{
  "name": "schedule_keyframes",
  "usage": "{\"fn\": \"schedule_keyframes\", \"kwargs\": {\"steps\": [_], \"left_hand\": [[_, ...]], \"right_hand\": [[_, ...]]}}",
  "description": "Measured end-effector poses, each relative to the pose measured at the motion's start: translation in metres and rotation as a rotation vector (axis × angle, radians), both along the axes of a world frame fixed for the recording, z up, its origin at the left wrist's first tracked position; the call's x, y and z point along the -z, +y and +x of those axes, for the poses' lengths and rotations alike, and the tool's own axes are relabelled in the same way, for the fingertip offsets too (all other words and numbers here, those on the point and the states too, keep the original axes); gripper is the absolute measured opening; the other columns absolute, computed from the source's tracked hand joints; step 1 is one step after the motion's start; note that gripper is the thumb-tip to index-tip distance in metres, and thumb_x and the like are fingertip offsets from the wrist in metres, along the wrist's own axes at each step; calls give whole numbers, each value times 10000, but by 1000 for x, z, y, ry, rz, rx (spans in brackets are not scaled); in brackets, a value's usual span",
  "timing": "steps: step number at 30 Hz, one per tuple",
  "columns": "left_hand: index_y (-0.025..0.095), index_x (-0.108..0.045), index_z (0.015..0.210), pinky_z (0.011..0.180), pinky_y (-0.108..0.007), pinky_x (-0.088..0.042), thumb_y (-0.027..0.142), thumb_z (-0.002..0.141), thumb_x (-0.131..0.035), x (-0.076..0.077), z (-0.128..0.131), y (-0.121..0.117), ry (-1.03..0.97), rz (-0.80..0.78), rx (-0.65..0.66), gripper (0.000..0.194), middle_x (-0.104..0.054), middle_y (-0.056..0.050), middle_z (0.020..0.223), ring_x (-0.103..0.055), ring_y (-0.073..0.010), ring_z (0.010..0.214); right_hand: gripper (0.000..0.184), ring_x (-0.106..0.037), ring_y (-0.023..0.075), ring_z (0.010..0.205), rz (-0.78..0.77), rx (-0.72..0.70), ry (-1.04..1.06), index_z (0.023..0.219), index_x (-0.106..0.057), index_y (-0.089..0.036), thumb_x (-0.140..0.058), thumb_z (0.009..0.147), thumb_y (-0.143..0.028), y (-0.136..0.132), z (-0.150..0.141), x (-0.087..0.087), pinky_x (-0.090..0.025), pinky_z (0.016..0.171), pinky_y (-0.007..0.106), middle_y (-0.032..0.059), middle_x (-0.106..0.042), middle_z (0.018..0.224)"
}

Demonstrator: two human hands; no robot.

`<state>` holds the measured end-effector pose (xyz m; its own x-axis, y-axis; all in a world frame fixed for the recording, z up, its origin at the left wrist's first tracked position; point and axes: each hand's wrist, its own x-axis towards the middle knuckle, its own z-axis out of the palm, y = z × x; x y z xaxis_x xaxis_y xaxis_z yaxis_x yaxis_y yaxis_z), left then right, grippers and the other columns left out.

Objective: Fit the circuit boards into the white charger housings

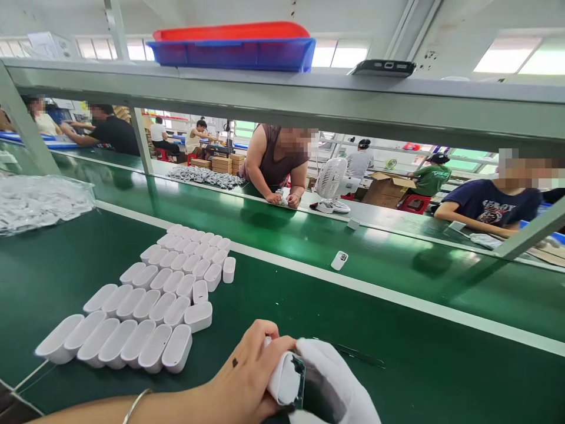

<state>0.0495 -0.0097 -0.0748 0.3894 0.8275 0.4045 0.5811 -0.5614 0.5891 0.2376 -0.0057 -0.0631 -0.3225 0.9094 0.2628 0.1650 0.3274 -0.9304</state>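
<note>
At the bottom centre, my bare left hand point(251, 374) wraps its fingers round a white rounded plastic housing point(282, 381). A dark green circuit board point(301, 383) shows along the housing's right edge. My right hand point(338, 377), in a white glove, curls against the board side, with its fingertips at the upper end of the housing; part of its grip is hidden. Dark thin tweezers point(359, 355) lie on the green bench just beyond the glove. To the left stand rows of white oval cups point(143, 294), hollow side up, with a few tipped over at the right end.
A clear bag of white parts point(42, 203) lies at far left. Beyond a white line, a small white part point(339, 260) rests on the green belt point(273, 229). Overhead, a metal shelf point(282, 94) carries stacked trays point(232, 54) and a black device point(384, 68). Several people work opposite.
</note>
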Motion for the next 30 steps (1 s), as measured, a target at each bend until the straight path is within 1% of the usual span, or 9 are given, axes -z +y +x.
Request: {"fn": "schedule_keyframes", "kwargs": {"steps": [3,6,8,11,16,21,26,28,30], "left_hand": [[299,-372,1235,838,-334,-488,154,650,-723,7,3,1,13,94,14,697,-405,-39,1034,-485,-217,930],[289,-405,1216,859,-373,-459,318,628,-808,12,4,1,73,131,35,714,-432,-50,1037,-456,-250,961],[289,-421,1205,856,-365,-443,345,644,-798,15,4,0,108,127,53,679,-448,-47,1023,-456,-243,937],[287,-420,1204,857,-346,-417,308,709,-747,17,3,1,141,130,89,594,-466,-46,1020,-459,-230,921],[262,-436,1146,838,-334,-397,327,670,-787,13,4,2,136,131,85,595,-494,-38,1001,-476,-224,890],[255,-436,1135,833,-327,-395,307,788,-682,13,5,3,106,114,117,428,-511,-44,1010,-486,-216,900],[234,-449,1100,808,-351,-420,426,658,-792,22,8,8,-8,55,91,591,-498,-41,995,-473,-224,885],[230,-462,1078,802,-354,-430,410,635,-815,20,9,10,-10,-34,61,595,-491,-38,997,-468,-219,879],[220,-482,1050,800,-357,-439,339,628,-823,12,8,10,2,-127,30,555,-489,-36,995,-464,-214,876]], "right_hand": [[671,-656,244,968,-364,-170,198,1330,-516,-279,-663,749,-581,5,-8,-14,-532,849,376,115,-641,1182],[482,-614,248,1019,-393,-409,143,1059,-667,-225,-650,748,-592,13,-21,-36,-474,922,371,95,-651,1092],[305,-604,237,988,-357,-484,106,845,-667,-225,-672,745,-512,17,-30,-44,-482,893,346,69,-645,1019],[197,-609,222,875,-325,-384,120,703,-609,-225,-678,729,-408,17,-39,-38,-508,812,331,47,-626,884],[235,-611,226,744,-344,-244,148,765,-632,-210,-682,677,-422,9,-37,-17,-526,699,344,42,-622,780],[206,-629,218,770,-445,-165,-1,822,-686,-184,-707,673,-325,9,-26,-22,-518,752,326,30,-668,802],[462,-660,239,888,-462,-135,38,1101,-655,-159,-678,729,-431,23,-1,-28,-525,816,376,108,-693,1013],[528,-670,233,877,-427,-107,-9,1203,-602,-168,-684,706,-325,22,3,-28,-536,817,378,109,-691,1041],[548,-669,233,909,-328,-51,-141,1185,-621,-199,-690,641,-197,17,1,-27,-540,838,353,86,-690,1060]]}}
